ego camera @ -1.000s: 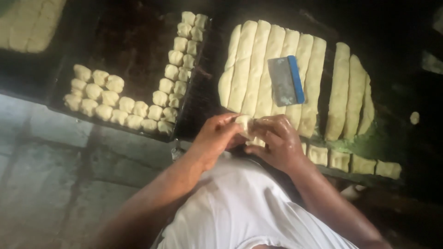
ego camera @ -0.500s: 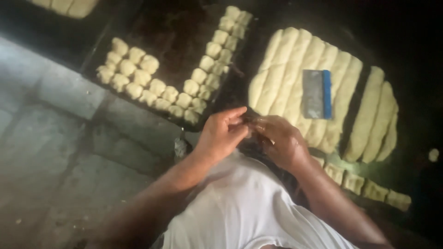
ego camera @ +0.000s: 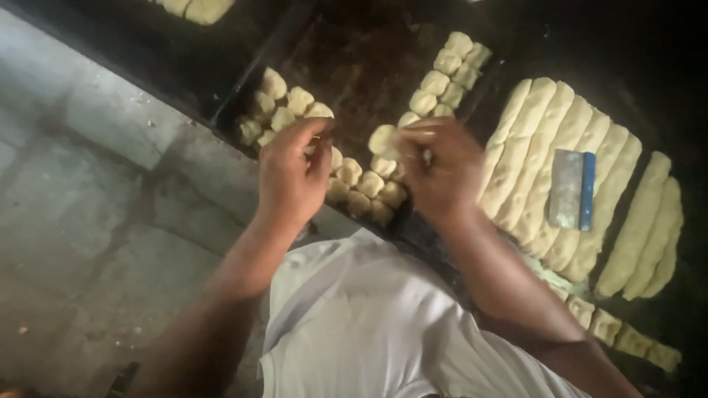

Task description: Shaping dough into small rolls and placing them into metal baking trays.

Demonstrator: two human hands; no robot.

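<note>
My left hand hovers over the near rows of small dough balls on a dark baking tray. Its fingers are curled and pinched at the tips, and what they hold is hidden. My right hand is beside it over the same tray. Its fingers pinch a round dough ball at the end of a row. More dough balls run in a line toward the tray's far side. Both forearms reach out over my white shirt.
Long dough logs lie side by side to the right, with a metal scraper with a blue handle lying on them. Cut dough pieces line the near right edge. A grey tiled floor is at the left. Another tray with dough sits at the top.
My hands were pressed together at the near edge, working one dough piece. They have since parted and moved out over the tray of dough balls. The camera view has shifted left.
</note>
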